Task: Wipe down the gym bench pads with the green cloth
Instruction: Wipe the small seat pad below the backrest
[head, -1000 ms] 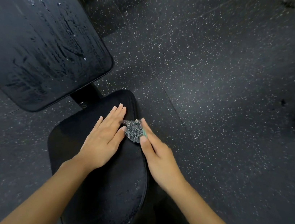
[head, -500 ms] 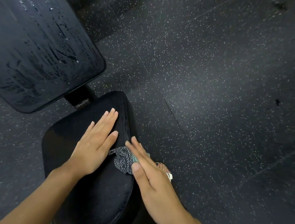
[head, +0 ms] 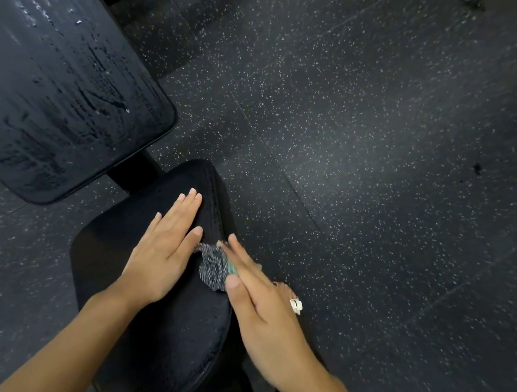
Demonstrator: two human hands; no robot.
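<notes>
No legible text, label, brand, number or sign; nothing readable on the seat pad [head: 158, 342], the wet back pad [head: 37, 94], the cloth [head: 214, 268] or the speckled floor [head: 376, 146].

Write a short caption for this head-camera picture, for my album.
Left hand flat on the seat pad while the right hand presses the green cloth against its right edge.

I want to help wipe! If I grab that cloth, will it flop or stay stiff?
Probably floppy: the cloth lies bunched in folds under the right hand. Likely light: that flat hand alone pins it to the seat pad.
</notes>
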